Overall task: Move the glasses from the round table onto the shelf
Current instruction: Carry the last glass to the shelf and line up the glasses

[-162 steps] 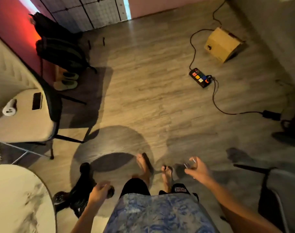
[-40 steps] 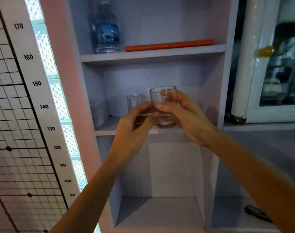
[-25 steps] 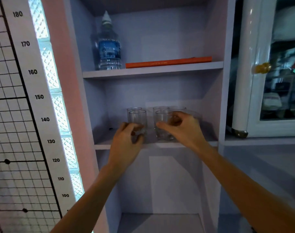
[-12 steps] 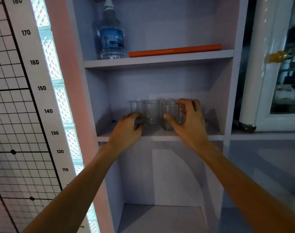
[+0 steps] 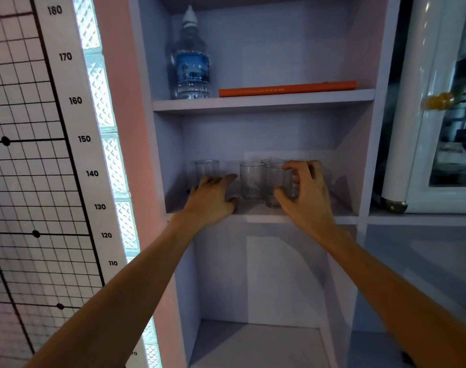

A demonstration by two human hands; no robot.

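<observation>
Several clear glasses stand on the middle shelf (image 5: pixel 343 208) of a pale cabinet. My right hand (image 5: pixel 303 197) curls around the front right glass (image 5: pixel 274 181), thumb on its near side and fingers behind it, with the glass resting on the shelf. Just left of it stands a second glass (image 5: pixel 251 179), and the rim of a third glass (image 5: pixel 273 162) shows behind. My left hand (image 5: pixel 213 199) lies flat on the shelf with fingers spread, its fingertips at the base of the leftmost glass (image 5: pixel 206 168), not gripping it.
On the shelf above stand a water bottle (image 5: pixel 192 62) and a flat orange book (image 5: pixel 287 88). The lower compartment (image 5: pixel 255 343) is open. A white glass-door cabinet (image 5: pixel 439 128) stands to the right, and a height chart (image 5: pixel 67 102) and glass blocks to the left.
Both hands carried glasses to the middle shelf and set them down. My left hand has flattened and let go of its glass; my right hand has slid its glass in beside the others.
</observation>
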